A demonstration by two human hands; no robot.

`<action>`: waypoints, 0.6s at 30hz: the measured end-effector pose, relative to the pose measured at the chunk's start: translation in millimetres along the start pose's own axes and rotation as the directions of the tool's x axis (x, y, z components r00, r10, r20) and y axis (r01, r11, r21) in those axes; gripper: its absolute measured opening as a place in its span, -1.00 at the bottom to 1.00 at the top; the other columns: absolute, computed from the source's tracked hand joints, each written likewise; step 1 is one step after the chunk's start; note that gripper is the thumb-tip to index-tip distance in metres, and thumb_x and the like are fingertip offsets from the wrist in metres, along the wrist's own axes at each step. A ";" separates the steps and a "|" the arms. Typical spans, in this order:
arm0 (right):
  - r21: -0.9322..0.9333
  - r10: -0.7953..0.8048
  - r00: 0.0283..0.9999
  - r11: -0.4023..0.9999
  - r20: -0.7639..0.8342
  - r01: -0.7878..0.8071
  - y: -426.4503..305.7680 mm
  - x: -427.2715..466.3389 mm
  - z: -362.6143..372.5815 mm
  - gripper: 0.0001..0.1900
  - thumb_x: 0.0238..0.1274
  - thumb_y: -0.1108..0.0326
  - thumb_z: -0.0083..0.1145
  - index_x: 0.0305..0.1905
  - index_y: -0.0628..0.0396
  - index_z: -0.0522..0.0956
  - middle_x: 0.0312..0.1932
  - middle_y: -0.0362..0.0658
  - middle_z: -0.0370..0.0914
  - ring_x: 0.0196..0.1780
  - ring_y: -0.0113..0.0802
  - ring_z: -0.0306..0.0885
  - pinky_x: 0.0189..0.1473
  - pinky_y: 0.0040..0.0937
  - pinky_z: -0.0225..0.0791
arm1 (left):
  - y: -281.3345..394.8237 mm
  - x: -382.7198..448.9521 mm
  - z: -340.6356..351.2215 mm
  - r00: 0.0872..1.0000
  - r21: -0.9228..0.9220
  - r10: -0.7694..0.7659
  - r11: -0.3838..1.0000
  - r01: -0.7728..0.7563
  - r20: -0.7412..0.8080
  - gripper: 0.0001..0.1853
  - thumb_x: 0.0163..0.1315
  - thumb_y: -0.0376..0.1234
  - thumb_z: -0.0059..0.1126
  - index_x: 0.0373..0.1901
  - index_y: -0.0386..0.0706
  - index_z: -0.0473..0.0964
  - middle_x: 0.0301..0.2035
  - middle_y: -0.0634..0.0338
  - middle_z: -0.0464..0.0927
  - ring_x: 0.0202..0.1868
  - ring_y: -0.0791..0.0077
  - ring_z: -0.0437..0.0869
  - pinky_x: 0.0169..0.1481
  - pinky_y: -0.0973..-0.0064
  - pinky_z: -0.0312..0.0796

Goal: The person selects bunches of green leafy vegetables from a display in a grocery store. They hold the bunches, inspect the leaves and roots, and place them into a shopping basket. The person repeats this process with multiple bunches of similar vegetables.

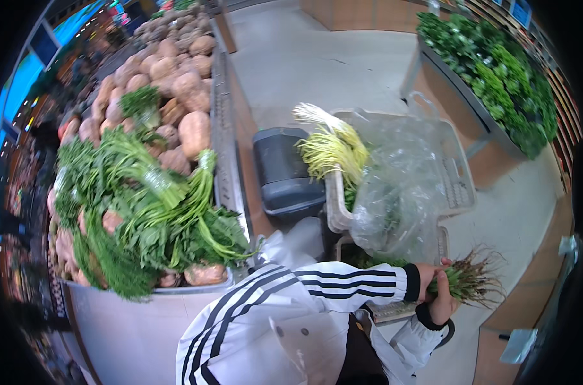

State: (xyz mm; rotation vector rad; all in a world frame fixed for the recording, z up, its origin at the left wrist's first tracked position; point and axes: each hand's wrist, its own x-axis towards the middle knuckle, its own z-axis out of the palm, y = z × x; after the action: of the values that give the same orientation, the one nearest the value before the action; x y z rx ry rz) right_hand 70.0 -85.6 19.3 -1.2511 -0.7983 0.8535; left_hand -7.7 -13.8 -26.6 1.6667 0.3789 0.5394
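Observation:
Out to the right, both my hands are closed around a bunch of green vegetables with brown roots point(474, 279). My left hand point(427, 279) grips the leafy stems, and its striped white sleeve reaches across the view. Close against it, my right hand point(444, 304) holds the bunch with its thumb laid along the stems. The roots fan out to the right; the leaf end is hidden by the hands and cuffs. Beyond my left forearm stands a pale plastic crate point(457, 166) with a clear plastic bag point(402, 178) and a bundle of yellow chives point(342, 144) over its edge.
On the left, a display stand holds butternut squashes point(195, 132) and bunches of leafy greens point(161, 211). Beside the crate is a black bin point(289, 171). A lower crate point(443, 240) sits partly under my arm. Another stand of greens point(498, 82) is at the upper right.

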 end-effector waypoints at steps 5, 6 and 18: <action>-0.056 -0.083 0.974 0.994 0.209 0.096 -5.1 -9.8 35.5 -0.69 0.09 0.50 -0.01 -0.04 0.37 0.36 -0.16 -0.05 0.43 -0.02 -0.31 0.35 0.19 -0.24 0.09 | 4.3 -50.6 -9.9 0.899 0.141 0.187 0.980 -0.142 -0.396 -0.40 -0.31 -0.30 0.28 -0.11 -0.22 0.35 -0.28 -0.02 0.50 -0.18 0.01 0.52 -0.12 0.34 0.38; -0.004 -0.112 0.959 0.993 0.259 0.117 -7.0 -11.6 41.0 -0.68 0.08 0.50 -0.02 -0.04 0.35 0.35 -0.20 -0.07 0.41 -0.06 -0.32 0.34 0.19 -0.22 0.09 | 4.3 -63.8 -14.3 0.890 0.143 0.169 0.983 -0.119 -0.423 -0.37 -0.31 -0.27 0.31 -0.09 -0.21 0.33 -0.27 0.00 0.50 -0.17 0.04 0.52 -0.12 0.33 0.37; 0.648 -0.354 0.776 0.756 0.523 -0.093 -73.1 -9.2 106.9 -0.62 0.07 0.44 -0.12 0.03 0.14 0.15 -0.39 -0.23 0.11 -0.33 -0.49 0.17 -0.10 -0.42 0.15 | 26.9 -179.7 -37.0 0.772 0.317 0.184 0.948 0.024 -0.609 -0.29 -0.17 -0.21 0.29 0.07 -0.20 0.22 -0.14 0.00 0.44 -0.07 0.10 0.48 0.00 0.33 0.30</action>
State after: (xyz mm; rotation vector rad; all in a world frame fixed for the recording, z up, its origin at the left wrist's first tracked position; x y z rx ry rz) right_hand -20.4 -52.6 106.5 -0.2509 -0.9795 1.3092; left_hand -179.4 -83.4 -20.4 1.7677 0.9297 1.1698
